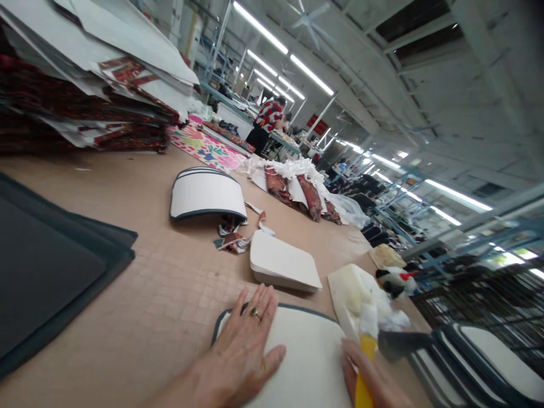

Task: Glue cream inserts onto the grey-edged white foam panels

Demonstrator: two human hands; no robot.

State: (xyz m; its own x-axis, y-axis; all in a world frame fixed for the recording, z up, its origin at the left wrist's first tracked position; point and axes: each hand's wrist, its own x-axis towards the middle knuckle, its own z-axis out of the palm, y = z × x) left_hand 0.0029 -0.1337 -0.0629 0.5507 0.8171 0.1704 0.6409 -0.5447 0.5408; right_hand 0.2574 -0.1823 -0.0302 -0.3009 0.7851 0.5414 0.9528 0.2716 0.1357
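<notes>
A cream panel with a dark edge (304,351) lies on the table at the bottom centre. My left hand (249,345) rests flat on its upper left part, fingers stretched out, a ring on one finger. At the panel's right side, my right hand (369,371) is closed round the yellow handle of a brush (366,345), blurred by motion, its whitish end pointing up. Just beyond the panel sits a stack of cream pieces (284,262). A curved stack of white, dark-edged pieces (207,194) stands farther back.
Dark sheets (46,266) lie at the left. A tall pile of patterned fabric and white sheets (106,85) fills the upper left. Scraps (233,242) lie mid-table. Foam (352,294) and dark-edged panels (488,362) are at the right. A person (267,122) stands far back.
</notes>
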